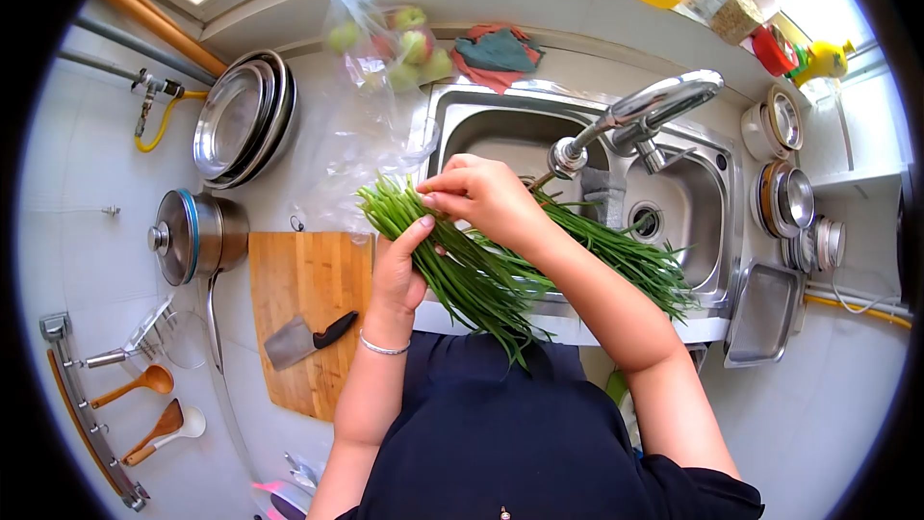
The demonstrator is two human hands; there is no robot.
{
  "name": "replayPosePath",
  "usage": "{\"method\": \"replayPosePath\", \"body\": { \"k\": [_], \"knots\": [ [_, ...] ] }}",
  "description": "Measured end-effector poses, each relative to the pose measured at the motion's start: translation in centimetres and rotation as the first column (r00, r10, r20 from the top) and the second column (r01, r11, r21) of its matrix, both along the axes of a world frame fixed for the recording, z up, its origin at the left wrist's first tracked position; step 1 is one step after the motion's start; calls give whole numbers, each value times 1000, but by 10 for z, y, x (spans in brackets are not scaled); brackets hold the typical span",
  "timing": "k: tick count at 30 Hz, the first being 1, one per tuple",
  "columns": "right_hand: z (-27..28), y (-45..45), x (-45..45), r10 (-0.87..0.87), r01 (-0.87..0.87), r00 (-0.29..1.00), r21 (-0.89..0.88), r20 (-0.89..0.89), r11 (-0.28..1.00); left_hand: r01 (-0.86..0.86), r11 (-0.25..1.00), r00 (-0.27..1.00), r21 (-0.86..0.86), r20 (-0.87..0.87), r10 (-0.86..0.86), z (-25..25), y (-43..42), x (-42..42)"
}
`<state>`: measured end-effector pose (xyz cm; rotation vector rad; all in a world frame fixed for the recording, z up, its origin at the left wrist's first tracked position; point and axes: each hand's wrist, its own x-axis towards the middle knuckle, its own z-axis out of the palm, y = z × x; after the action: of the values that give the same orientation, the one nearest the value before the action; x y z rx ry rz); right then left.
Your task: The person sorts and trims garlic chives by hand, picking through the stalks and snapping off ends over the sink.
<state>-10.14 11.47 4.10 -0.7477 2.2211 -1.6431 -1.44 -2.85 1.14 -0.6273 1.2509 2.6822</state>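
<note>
My left hand [402,265] is wrapped round a thick bunch of garlic chives [462,279], its pale cut ends pointing up and left and its dark green leaves hanging toward my front. Over those pale ends, my right hand [481,197] has thumb and fingers pinched together on the chives; how many stalks they grip is hidden. A second heap of chives [626,255] lies across the sink's divider and right basin, partly behind my right forearm. The steel double sink [727,183] is just beyond my hands.
Left stand a wooden cutting board [308,313] with a cleaver [294,342] on it, a lidded pot [217,236] and stacked steel basins [231,116]. A faucet [664,101] arches over the sink. Behind are bagged apples [414,46] and cloths [496,53]; a metal tray [763,313] is right.
</note>
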Motion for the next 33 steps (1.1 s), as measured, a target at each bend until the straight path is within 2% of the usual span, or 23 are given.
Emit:
{"method": "replayPosePath", "body": {
  "k": [2, 6, 7, 9, 10, 12, 13, 14, 15, 17, 18, 20, 21, 22, 23, 24, 25, 27, 28, 29, 31, 32, 33],
  "knots": [
    [1, -3, -2, 20, -6, 975, 63, -221, 998, 3, 1000, 1000, -8, 7, -3, -2, -1, 1],
    [0, -1, -1, 29, -28, 999, 45, -14, 999, 3, 993, 1000, -119, 10, -2, 1, 2, 1],
    [-2, 3, -1, 20, -19, 1000, 45, -7, 999, 13, 993, 1000, -119, 16, -11, 0, 1, 1],
    [-4, 16, -1, -87, 80, 971, -38, -222, 996, -74, 997, 996, -17, 42, 75, -2, -2, 1],
    [5, 28, 1, -126, 125, 984, -21, -122, 992, -87, 996, 996, 16, 18, 87, -3, -6, 1],
    [-5, 57, 4, -215, 213, 973, -29, -90, 977, -139, 987, 990, 85, 3, 139, -8, -14, 3],
    [0, 75, 8, -257, 255, 966, 53, 32, 965, -159, 979, 987, 125, 3, 160, -11, -18, 6],
    [-10, 91, 11, -318, 316, 944, 40, 85, 948, -147, 974, 987, 170, -31, 155, -14, -23, 9],
    [-11, 107, 14, -373, 360, 915, 106, 154, 927, -192, 958, 980, 213, -18, 200, -17, -26, 11],
    [-6, 133, 23, -431, 369, 871, 265, 236, 891, -234, 936, 968, 265, -25, 249, -27, -39, 16],
    [-8, 144, 26, -434, 371, 869, 266, 238, 890, -222, 926, 966, 304, -60, 251, -30, -46, 17],
    [-14, 159, 33, -462, 336, 868, 471, 183, 816, -222, 914, 952, 341, -126, 278, -30, -61, 20],
    [-21, 161, 37, -462, 336, 867, 465, 186, 819, -231, 909, 941, 347, -159, 299, -27, -68, 20],
    [-30, 160, 41, -469, 413, 879, 351, 89, 841, -205, 875, 944, 439, -149, 296, -23, -77, 21],
    [-36, 158, 44, -483, 471, 876, 225, -5, 853, -208, 878, 943, 430, -151, 297, -20, -85, 22],
    [-34, 154, 46, -477, 485, 874, 226, -91, 845, -188, 864, 940, 467, -169, 296, -16, -92, 23],
    [-36, 151, 48, -473, 480, 877, 216, -87, 850, -167, 848, 936, 503, -189, 296, -13, -97, 25],
    [-37, 146, 51, -395, 352, 919, 410, 22, 841, -191, 869, 933, 456, -191, 305, -7, -104, 30],
    [-34, 142, 52, -313, 267, 950, 557, -13, 786, -189, 843, 939, 504, -157, 305, -5, -107, 32],
    [-31, 136, 55, -307, 264, 952, 552, -15, 791, -188, 813, 945, 551, -124, 303, -3, -109, 34],
    [-24, 119, 66, -325, 322, 946, 160, -10, 933, -225, 816, 946, 533, -83, 314, -3, -114, 39],
    [-16, 113, 72, -309, 301, 951, 168, 23, 939, -254, 816, 947, 520, -39, 320, -4, -117, 39],
    [-26, 115, 77, -229, 230, 973, 205, -30, 951, -256, 815, 944, 520, -47, 326, -3, -116, 40]
  ]
}}
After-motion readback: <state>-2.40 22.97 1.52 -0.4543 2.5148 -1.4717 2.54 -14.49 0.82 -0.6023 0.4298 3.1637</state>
